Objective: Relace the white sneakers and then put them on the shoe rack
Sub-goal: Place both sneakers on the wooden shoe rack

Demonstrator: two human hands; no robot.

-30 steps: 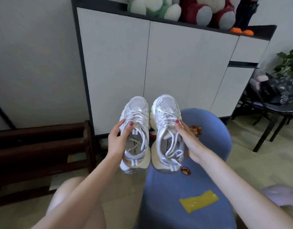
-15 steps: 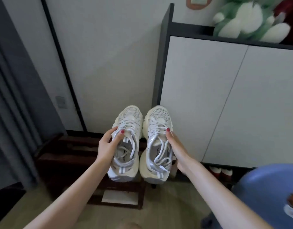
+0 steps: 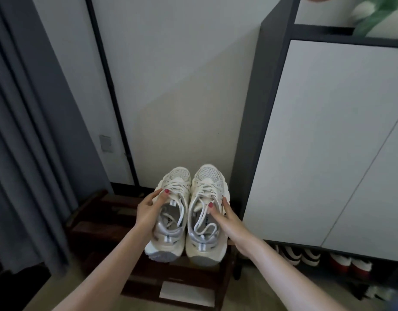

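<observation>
Here, curled fingers (image 3: 165,194) of the left hand (image 3: 148,209) are gripping the left sneaker (image 3: 171,218) by its collar, while the right hand (image 3: 225,217) is pinching the right sneaker (image 3: 206,216) likewise. Both are hovering over the dark wooden shoe rack (image 3: 99,221), between a grey curtain (image 3: 25,153) and white cabinet (image 3: 328,142). Shoes beneath the cabinet are dim and blurred. Compared with half a second ago, the pair is sitting lower over the rack.

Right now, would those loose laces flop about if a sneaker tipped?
Probably: the laces lie slack inside the right sneaker, so they look floppy. The chunky soles suggest the left sneaker would stand steady on the shoe rack.
</observation>
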